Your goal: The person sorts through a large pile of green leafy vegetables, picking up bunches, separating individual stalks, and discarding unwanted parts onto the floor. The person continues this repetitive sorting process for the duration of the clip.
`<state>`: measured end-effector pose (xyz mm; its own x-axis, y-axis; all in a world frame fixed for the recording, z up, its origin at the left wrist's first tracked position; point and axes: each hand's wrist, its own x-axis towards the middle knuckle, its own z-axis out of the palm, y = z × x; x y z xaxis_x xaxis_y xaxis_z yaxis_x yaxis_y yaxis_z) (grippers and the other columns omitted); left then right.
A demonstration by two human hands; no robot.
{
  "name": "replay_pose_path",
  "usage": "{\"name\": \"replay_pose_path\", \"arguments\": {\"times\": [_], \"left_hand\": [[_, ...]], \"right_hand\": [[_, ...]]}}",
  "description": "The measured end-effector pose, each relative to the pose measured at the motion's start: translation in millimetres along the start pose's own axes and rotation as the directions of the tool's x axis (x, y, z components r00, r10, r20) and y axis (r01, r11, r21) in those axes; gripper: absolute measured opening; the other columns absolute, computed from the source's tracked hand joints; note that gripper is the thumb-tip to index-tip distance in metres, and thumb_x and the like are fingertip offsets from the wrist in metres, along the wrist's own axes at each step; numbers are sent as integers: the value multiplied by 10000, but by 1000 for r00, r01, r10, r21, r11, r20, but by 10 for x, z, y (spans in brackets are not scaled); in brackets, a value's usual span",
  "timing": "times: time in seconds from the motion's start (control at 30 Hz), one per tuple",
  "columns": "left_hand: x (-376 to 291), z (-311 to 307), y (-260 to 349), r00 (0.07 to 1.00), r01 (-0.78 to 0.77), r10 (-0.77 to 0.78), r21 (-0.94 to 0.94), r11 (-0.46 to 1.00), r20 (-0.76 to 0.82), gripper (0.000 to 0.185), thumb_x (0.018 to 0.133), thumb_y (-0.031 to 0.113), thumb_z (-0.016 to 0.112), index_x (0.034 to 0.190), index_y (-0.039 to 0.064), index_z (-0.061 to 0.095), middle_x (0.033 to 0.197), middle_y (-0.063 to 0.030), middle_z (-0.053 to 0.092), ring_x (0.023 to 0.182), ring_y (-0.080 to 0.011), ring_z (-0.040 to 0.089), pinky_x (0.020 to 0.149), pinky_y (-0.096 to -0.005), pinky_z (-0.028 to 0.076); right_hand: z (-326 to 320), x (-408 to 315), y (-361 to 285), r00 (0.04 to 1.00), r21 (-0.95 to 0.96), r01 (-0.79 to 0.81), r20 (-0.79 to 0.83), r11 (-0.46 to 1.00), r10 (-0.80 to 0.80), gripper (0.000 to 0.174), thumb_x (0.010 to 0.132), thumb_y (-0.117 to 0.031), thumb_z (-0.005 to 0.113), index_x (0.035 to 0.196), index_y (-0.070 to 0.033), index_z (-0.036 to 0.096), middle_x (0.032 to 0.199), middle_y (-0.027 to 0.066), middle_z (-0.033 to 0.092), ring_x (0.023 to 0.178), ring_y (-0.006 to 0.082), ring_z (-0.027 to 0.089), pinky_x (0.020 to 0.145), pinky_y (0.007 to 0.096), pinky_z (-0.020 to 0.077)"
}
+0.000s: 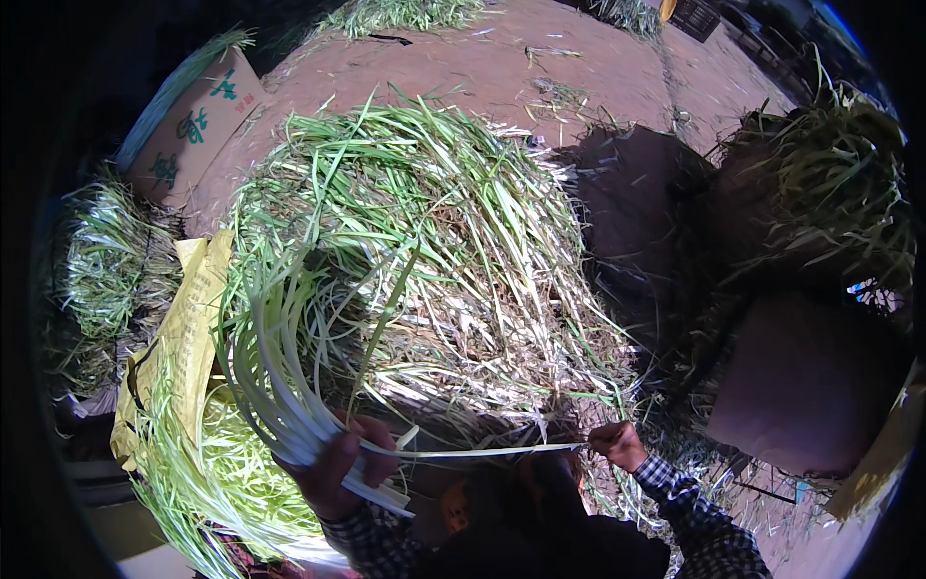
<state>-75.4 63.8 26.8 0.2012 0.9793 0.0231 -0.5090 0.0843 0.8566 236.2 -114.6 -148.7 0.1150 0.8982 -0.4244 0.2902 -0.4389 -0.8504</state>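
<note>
My left hand (334, 467) grips a bunch of long flat chive-like leaves (286, 394), white at the stems and arching up and away from me. One pale strand (492, 454) stretches sideways from this bunch to my right hand (618, 443), whose fingers pinch its end. Just beyond both hands lies a large heap of loose leaves and trimmings (463, 289), partly green, partly dry and whitish. Bright yellow-green leaves (249, 452) lie piled beside my left wrist, next to a yellow sack (189, 340) that bears writing.
A cardboard piece (206, 134) with printed writing stands at the far left, near another leaf pile (105, 260). More leaves (832, 166) are heaped on the right in shadow. Scattered trimmings lie on the reddish floor (463, 65). A dark crate (694, 18) stands at the back.
</note>
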Motion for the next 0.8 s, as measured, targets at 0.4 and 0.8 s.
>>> {"name": "replay_pose_path", "arguments": {"times": [0.4,0.8], "left_hand": [[-8,17,-52,988,80,-82,-19,997,-133,272,754,7,501,1013,-10,421,609,-233,526,321,-149,380,299,-249,305],[125,310,-300,940,339,-339,12,941,-45,303,714,-21,530,965,-77,370,613,-183,535,380,-161,443,349,-270,366]], "right_hand": [[-281,-447,1560,977,-791,61,-77,608,-199,121,559,-72,545,462,-50,476,482,130,474,444,281,488,419,389,373],[526,367,-2053,953,233,189,191,954,-235,398,772,-230,645,1024,57,531,892,151,590,767,160,570,688,259,448]]}}
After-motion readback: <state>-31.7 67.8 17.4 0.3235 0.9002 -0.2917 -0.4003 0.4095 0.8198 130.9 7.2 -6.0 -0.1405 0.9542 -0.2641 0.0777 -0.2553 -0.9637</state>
